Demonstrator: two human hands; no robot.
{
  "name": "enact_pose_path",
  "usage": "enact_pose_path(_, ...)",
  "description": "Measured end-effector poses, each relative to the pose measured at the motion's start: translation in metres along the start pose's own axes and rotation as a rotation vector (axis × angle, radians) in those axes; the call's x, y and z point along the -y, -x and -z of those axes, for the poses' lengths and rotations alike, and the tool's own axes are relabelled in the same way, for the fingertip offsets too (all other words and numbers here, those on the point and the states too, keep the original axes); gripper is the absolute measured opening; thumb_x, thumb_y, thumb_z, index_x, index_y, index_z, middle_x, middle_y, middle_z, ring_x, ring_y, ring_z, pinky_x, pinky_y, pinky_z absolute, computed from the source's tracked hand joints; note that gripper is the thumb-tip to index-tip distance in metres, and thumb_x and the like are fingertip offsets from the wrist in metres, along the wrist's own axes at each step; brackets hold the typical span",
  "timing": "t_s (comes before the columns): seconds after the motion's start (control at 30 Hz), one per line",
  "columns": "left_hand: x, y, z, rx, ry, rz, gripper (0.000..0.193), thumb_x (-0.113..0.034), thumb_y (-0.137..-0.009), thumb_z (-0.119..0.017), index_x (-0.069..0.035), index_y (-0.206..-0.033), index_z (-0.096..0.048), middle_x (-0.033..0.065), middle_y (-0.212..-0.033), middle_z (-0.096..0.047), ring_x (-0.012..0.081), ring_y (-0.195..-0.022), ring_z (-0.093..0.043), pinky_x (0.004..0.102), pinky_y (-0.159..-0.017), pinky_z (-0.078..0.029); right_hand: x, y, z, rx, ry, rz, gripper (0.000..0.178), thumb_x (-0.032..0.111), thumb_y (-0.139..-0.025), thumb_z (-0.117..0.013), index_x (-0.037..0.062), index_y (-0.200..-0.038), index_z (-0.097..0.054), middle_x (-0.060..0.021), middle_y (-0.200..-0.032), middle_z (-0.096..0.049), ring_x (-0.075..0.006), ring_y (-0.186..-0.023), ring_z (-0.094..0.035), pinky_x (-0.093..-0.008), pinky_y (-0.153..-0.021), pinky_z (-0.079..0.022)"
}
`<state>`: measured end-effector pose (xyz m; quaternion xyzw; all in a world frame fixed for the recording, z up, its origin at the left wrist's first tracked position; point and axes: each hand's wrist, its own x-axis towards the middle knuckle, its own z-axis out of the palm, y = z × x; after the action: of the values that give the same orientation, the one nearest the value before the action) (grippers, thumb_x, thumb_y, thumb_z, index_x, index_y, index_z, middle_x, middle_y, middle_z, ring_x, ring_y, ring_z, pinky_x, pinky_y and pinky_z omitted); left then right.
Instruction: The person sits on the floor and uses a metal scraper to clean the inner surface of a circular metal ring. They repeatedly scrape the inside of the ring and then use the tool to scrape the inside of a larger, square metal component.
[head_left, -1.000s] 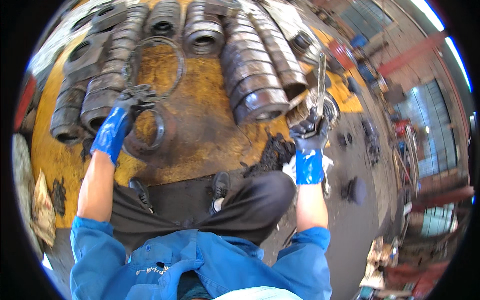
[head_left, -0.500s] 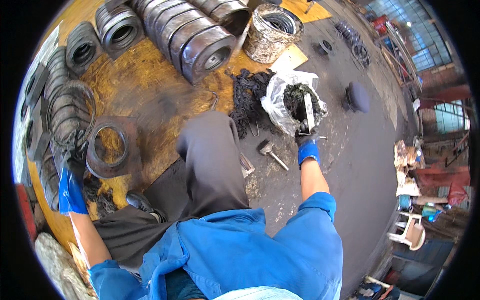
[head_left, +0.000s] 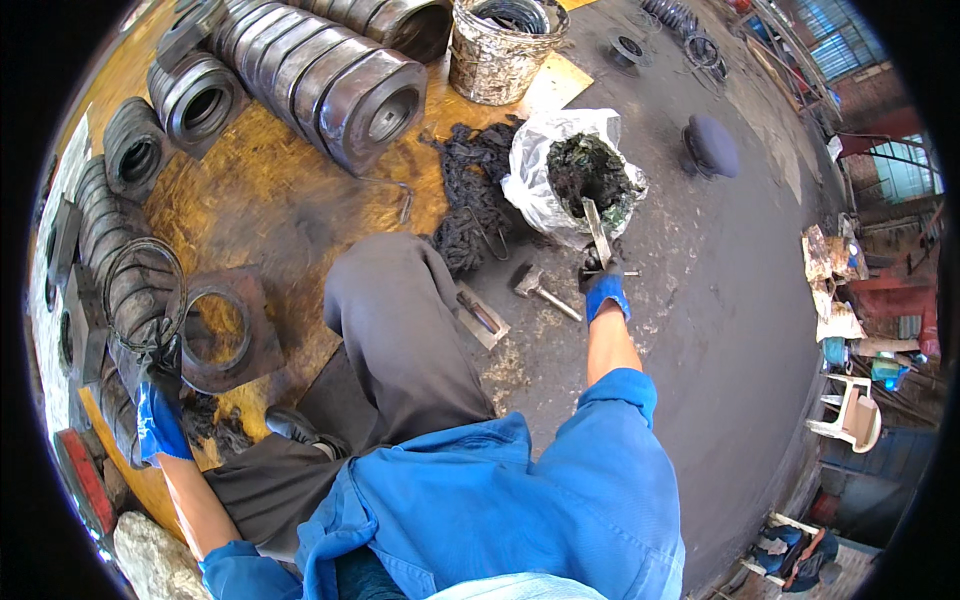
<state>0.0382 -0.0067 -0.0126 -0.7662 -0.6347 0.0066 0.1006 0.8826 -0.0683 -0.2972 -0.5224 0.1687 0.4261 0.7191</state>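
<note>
My left hand [head_left: 158, 368], in a black and blue work glove, grips the lower edge of a thin dark ring [head_left: 180, 283], which stands up above a row of dark round parts. Just right of it, a dark plate with a large round hole [head_left: 262, 330] lies on the brown sheet. In a similar glove, my right hand [head_left: 600, 272] is closed around a flat metal scraper [head_left: 597, 230]. The scraper's tip reaches the near edge of the dark grease [head_left: 585, 165] inside an open clear plastic bag [head_left: 530, 185].
A hammer [head_left: 545, 290] and a wooden block [head_left: 482, 315] lie before my knee. Dark rags [head_left: 470, 215] heap left of the bag. Stacked metal rings [head_left: 325, 90] and a smeared bucket [head_left: 500, 65] stand farther off. A dark round cap [head_left: 712, 147] sits on the floor to the right.
The view has shifted. The scraper has drawn back toward me and tilted, showing more grease in the bag. My left hand still holds the ring upright.
</note>
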Motion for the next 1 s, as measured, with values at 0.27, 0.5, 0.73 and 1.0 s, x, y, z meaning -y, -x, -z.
enact_pose_path(0.27, -0.001, 0.001, 0.001, -0.016, -0.009, -0.009, 0.031, -0.011, -0.095, -0.051, -0.003, -0.125, -0.058, 0.0154, -0.126, -0.058, 0.0292, -0.115, -0.056, 0.0376, -0.1, -0.043, 0.0, 0.042, 0.029, -0.173, 0.104, -0.049, 0.049, 0.053, -0.098, -0.044, 0.0133, -0.087, -0.069, 0.0011, -0.059, -0.056, -0.0176, -0.054, -0.052, -0.0381, -0.056, -0.044)
enact_pose_path(0.5, -0.003, -0.002, -0.003, -0.04, 0.016, -0.034, 0.034, -0.011, -0.095, -0.05, -0.003, -0.128, -0.055, 0.0147, -0.13, -0.055, 0.0285, -0.118, -0.054, 0.0373, -0.102, -0.04, 0.021, 0.079, 0.082, -0.052, 0.016, -0.064, 0.051, 0.052, -0.099, -0.041, 0.0082, -0.09, -0.065, 0.0009, -0.053, -0.045, -0.0156, -0.045, -0.037, -0.0312, -0.043, -0.028)
enact_pose_path(0.73, 0.002, 0.006, -0.004, -0.035, 0.009, -0.019, 0.036, -0.01, -0.095, -0.049, -0.004, -0.13, -0.052, 0.0139, -0.133, -0.052, 0.0278, -0.121, -0.051, 0.037, -0.105, -0.038, 0.039, 0.111, 0.086, 0.227, 0.086, 0.046, 0.047, 0.054, -0.096, -0.046, 0.0117, -0.108, -0.064, 0.0034, -0.071, -0.058, -0.0122, -0.053, -0.043, -0.0318, -0.048, -0.033)
enact_pose_path(1.0, -0.007, -0.009, -0.017, -0.04, 0.058, -0.071, 0.039, -0.01, -0.095, -0.048, -0.004, -0.133, -0.049, 0.0131, -0.137, -0.048, 0.027, -0.124, -0.048, 0.0367, -0.107, -0.035, 0.082, 0.01, 0.065, 0.138, 0.931, 0.901, 0.027, 0.031, -0.098, -0.057, 0.008, -0.11, -0.063, -0.014, -0.087, -0.072, -0.0244, -0.066, -0.067, -0.0385, -0.056, -0.051)
